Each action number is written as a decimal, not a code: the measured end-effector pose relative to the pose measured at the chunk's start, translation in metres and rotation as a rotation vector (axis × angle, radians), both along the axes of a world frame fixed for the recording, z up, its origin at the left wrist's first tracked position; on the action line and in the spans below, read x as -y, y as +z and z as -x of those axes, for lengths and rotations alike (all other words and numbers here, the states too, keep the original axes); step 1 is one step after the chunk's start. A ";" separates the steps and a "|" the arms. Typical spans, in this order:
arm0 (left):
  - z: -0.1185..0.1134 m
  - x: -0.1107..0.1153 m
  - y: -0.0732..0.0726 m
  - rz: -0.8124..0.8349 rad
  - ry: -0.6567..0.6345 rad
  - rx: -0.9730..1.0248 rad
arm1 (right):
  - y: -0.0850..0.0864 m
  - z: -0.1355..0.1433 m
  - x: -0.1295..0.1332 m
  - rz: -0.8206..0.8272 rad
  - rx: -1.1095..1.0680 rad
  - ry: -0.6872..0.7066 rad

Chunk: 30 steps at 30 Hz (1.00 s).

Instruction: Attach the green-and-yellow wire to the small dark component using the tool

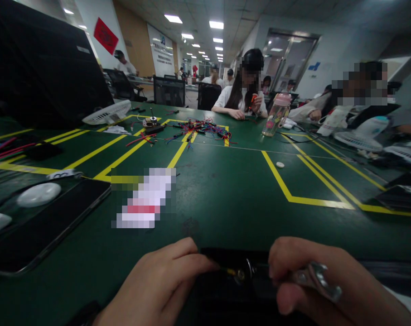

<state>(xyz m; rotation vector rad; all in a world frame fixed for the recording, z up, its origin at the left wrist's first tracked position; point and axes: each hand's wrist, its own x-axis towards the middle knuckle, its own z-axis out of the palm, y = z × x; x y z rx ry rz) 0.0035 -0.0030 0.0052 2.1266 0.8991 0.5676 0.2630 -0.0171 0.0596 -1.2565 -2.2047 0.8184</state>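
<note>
My right hand [303, 267] is closed around a metal open-ended wrench [322, 281], whose jaw sticks out past the thumb side. In front of me lies a dark black object [239, 294], perhaps a case, too dim to make out well. A small brass-coloured ring-shaped fitting [240, 274] shows on it, with a short yellow piece [230, 271] beside it and a thin bright metal arc close by. My left hand [167, 276] is pinched, its fingertips at the dark object's left side near the yellow piece. What those fingers hold is hidden.
A pixelated phone-like screen [146, 199] lies ahead on the green table [225, 194]. To the left are a dark phone [52, 222], a white mouse-shaped item [38, 194] and a monitor [45, 63]. Bundled wires [201, 127], a bottle [276, 115] and a co-worker [248, 90] are farther off.
</note>
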 end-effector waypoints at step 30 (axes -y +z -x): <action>0.002 0.001 0.000 0.005 0.015 0.000 | -0.009 0.000 0.008 0.125 -0.019 -0.083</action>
